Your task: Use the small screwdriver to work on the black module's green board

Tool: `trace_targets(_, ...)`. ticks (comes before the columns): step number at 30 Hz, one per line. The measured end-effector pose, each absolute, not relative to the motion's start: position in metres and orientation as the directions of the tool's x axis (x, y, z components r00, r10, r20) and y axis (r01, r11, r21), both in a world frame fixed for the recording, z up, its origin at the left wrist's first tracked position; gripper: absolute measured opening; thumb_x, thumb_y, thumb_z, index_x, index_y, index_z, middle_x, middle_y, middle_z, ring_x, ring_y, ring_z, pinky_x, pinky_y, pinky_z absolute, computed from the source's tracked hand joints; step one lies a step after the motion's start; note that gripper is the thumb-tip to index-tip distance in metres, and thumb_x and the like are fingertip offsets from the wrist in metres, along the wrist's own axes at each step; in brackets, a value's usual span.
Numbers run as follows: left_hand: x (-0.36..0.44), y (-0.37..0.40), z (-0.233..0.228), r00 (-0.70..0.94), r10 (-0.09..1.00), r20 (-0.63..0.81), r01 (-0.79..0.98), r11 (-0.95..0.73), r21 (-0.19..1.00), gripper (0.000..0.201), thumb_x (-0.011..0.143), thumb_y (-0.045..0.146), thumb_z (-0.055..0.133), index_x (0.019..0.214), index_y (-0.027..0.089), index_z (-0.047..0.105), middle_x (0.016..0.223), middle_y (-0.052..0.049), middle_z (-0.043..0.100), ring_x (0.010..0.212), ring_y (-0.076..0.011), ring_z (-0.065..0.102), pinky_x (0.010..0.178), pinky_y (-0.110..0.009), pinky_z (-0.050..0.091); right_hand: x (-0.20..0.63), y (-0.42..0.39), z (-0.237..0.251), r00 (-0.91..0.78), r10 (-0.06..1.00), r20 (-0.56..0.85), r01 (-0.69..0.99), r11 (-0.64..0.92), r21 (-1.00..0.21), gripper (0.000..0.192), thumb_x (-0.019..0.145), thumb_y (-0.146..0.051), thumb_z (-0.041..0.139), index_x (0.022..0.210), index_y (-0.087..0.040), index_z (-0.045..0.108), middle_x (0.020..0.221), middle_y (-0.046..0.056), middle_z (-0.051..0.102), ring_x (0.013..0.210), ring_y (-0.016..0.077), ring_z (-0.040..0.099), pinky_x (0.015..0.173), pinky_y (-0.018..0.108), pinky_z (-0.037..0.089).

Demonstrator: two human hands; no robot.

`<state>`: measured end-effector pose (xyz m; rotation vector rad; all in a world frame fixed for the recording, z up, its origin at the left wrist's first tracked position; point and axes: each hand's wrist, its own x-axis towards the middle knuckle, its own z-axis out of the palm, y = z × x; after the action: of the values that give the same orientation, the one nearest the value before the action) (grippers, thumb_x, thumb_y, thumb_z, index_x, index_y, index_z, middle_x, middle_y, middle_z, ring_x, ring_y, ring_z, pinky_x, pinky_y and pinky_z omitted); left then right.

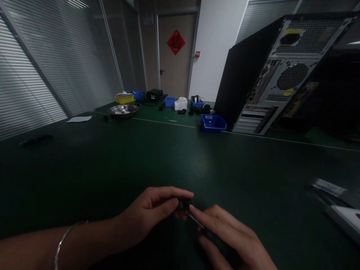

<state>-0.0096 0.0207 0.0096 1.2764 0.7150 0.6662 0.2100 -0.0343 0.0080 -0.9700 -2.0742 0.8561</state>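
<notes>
My left hand (157, 208) comes in from the left, a silver bangle (60, 243) on its wrist. Its thumb and fingers close around a small black part (186, 203), whose kind I cannot make out in the dim light. From the lower right, my right hand (229, 232) is closed on a thin tool with a slim metal shaft (196, 220), which looks like a screwdriver; the handle is mostly hidden in the palm. The shaft's tip meets or nearly meets the black part, and my right index finger reaches up beside it.
A dark green table (135, 157) spreads ahead. Farther back are a metal bowl (123, 111), a yellow basket (124, 99), a blue bin (213, 123) and a white housing (180, 104). A computer tower (253, 86) stands at right. A bagged item (332, 189) lies at the right edge.
</notes>
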Motion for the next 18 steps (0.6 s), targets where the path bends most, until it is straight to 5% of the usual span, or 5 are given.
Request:
trace_targets(6, -0.010, 0.016, 0.010, 0.751, 0.657, -0.070, -0.061, 0.174, 0.983, 0.045, 0.085, 0.017, 0.067, 0.127, 0.029, 0.057, 0.108, -0.004, 0.069, 0.103, -0.0207, 0.063, 0.094, -0.038, 0.044, 0.209, -0.034, 0.005, -0.495, 0.808, 0.320, 0.362, 0.526, -0.770, 0.063, 0.085, 0.001, 0.051, 0.139, -0.031, 0.050, 0.098, 0.006, 0.067, 0.082, 0.0167, 0.068, 0.068, 0.025, 0.056)
trace_targets(18, -0.006, 0.023, 0.008, 0.544, 0.834, -0.096, -0.141, 0.203, 0.969, 0.025, 0.066, 0.015, 0.084, 0.084, 0.017, 0.067, 0.080, 0.002, 0.066, 0.072, -0.0115, 0.061, 0.066, -0.024, 0.046, 0.209, -0.034, 0.015, -0.437, 0.820, 0.370, 0.372, 0.540, -0.755, 0.057, 0.084, 0.003, 0.056, 0.125, -0.035, 0.055, 0.101, 0.001, 0.067, 0.088, 0.0147, 0.068, 0.075, 0.021, 0.057)
